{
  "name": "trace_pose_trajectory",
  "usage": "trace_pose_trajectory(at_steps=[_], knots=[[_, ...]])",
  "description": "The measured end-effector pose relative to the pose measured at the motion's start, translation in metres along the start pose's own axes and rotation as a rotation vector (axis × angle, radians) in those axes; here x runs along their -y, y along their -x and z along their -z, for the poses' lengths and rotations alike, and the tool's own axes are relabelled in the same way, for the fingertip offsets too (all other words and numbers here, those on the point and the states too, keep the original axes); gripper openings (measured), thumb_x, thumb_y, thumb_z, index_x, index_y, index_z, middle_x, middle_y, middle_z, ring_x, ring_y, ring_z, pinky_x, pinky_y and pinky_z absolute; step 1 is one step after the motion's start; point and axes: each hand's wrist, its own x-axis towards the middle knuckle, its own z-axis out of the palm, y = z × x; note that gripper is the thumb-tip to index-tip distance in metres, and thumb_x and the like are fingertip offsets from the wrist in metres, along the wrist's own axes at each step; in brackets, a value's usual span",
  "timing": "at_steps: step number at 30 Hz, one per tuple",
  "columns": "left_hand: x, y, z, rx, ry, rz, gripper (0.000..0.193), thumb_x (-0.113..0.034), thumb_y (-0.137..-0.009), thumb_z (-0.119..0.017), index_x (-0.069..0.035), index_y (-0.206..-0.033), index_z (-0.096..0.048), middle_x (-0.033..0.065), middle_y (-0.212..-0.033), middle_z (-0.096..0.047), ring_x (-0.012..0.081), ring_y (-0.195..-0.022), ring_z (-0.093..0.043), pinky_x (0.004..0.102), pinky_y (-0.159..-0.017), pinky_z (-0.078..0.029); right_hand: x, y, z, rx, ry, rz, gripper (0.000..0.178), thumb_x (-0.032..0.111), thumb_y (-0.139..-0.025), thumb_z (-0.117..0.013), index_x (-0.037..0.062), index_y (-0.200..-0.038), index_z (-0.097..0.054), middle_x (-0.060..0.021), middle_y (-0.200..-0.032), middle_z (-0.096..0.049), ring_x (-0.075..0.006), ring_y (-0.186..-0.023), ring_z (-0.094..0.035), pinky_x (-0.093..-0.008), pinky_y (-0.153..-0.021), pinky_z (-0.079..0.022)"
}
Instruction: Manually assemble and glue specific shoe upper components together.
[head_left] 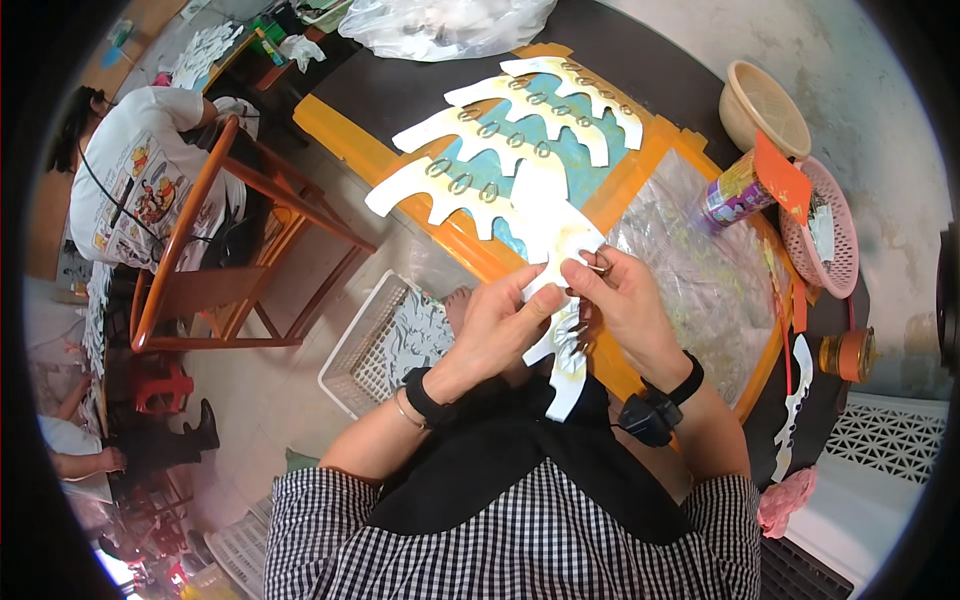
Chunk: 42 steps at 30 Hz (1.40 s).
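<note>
Our left hand [502, 322] is closed, thumb over curled fingers, pinching a white toothed piece [576, 238] that lies between both hands. Our right hand [628, 302] grips the same piece, its thumb pressed flat near a yellowish patch; a thin metal loop [602, 265] shows by its fingertips, though we cannot tell whether they pinch it. The lower part of the piece hangs toward six o'clock, where a dark and silvery cluster is hard to make out.

Beyond the hands, between eleven and twelve o'clock, we see four similar white pieces [525, 155] bearing dark oval rings, on a blue-green surface edged with orange tape [345, 130]. At two o'clock stands a can [728, 198] with a printed purple-and-yellow label, its lettering too small for us to read; an orange flap partly hides it. Near three o'clock is a pink basket [845, 235]. Between nine and ten o'clock sits a co-worker [150, 180] in a shirt printed with cartoon figures, hands hidden from us. Near eight o'clock, the dark rim cuts off another person [80, 455].
</note>
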Motion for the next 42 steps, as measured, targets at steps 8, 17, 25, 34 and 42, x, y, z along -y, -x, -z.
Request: trace_pose_trajectory(at_steps=[8,17,25,34,42], knots=[[-0.008,0.0,-0.006,-0.023,-0.124,0.016,0.05,-0.022,-0.087,-0.082,0.001,-0.128,-0.065,0.0037,-0.106,-0.072,0.0056,-0.094,-0.063,0.0241,-0.082,-0.053,-0.011,-0.001,-0.004,-0.011,-0.024,0.125,0.024,0.02,-0.097,-0.071,-0.0019,-0.102,-0.064,0.002,-0.086,-0.065,-0.0026,-0.075,-0.06,-0.0207,-0.063,-0.05],[-0.02,0.0,-0.005,0.039,0.079,0.088,0.042,-0.017,-0.094,-0.075,0.004,-0.128,-0.063,0.0058,-0.114,-0.07,0.0092,-0.097,-0.065,0.0269,-0.088,-0.053,-0.003,0.001,-0.007,-0.001,-0.07,0.021,0.021,0.022,-0.099,-0.068,0.0017,-0.099,-0.061,0.001,-0.085,-0.064,-0.0025,-0.072,-0.059,-0.02,-0.058,-0.049],[-0.017,-0.008,-0.002,-0.146,0.316,0.112,0.036,-0.026,-0.097,-0.072,-0.002,-0.123,-0.064,0.0018,-0.109,-0.068,0.0105,-0.099,-0.063,0.0267,-0.089,-0.051,-0.017,0.0,0.0,0.131,0.04,0.154,0.019,0.018,-0.099,-0.068,0.0034,-0.105,-0.058,0.0004,-0.089,-0.063,-0.003,-0.079,-0.058,-0.02,-0.069,-0.048],[-0.018,-0.007,0.021,0.3,0.638,0.06,0.044,-0.031,-0.096,-0.074,-0.008,-0.129,-0.057,0.0002,-0.116,-0.064,0.0077,-0.105,-0.057,0.0286,-0.096,-0.046,-0.017,-0.001,0.003,0.091,-0.067,0.146,0.013,0.014,-0.097,-0.069,0.0039,-0.097,-0.06,0.0022,-0.086,-0.063,-0.0018,-0.077,-0.056,-0.0196,-0.069,-0.046],[-0.027,-0.003,0.006,-0.108,0.082,0.138,0.058,-0.007,-0.083,-0.084,-0.001,-0.13,-0.05,0.0015,-0.095,-0.068,0.0063,-0.086,-0.065,0.0229,-0.076,-0.052,-0.008,-0.004,0.007,0.11,-0.023,0.069,0.016,0.017,-0.098,-0.068,0.0029,-0.095,-0.061,0.0012,-0.084,-0.064,-0.0019,-0.071,-0.055,-0.0196,-0.064,-0.044]])
